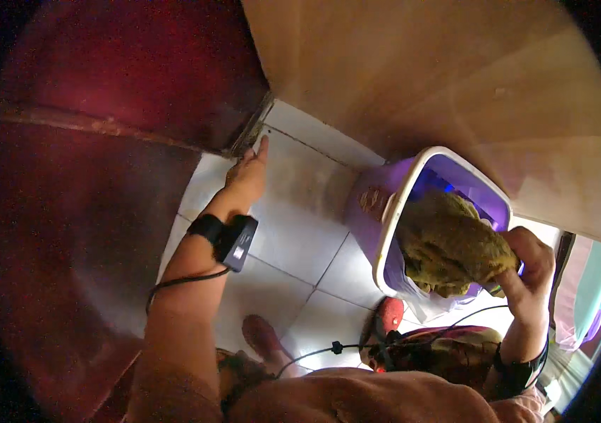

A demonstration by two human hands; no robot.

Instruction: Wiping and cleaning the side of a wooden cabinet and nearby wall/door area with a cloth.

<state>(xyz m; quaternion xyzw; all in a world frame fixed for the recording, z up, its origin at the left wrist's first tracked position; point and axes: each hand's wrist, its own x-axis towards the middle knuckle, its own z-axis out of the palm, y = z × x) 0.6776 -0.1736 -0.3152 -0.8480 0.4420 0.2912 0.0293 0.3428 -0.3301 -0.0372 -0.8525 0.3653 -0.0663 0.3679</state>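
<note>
My right hand (535, 261) grips the upper end of a crumpled olive-green cloth (443, 243). The rest of the cloth hangs at the mouth of a purple plastic bin (369, 206) with a white rim. My left hand (247, 172) reaches down with its fingers stretched out by the lower corner of a dark red panel (173, 69). It seems to hold nothing, though some fingers are partly hidden. Whether they touch the corner I cannot tell.
A tan, smooth wall-like surface (411, 69) rises behind the bin. White floor tiles (290, 232) lie below. Thin plastic (427, 304) hangs over the bin's near rim. A black cable (316, 350) crosses before my body. Pastel cloths (583, 291) hang at far right.
</note>
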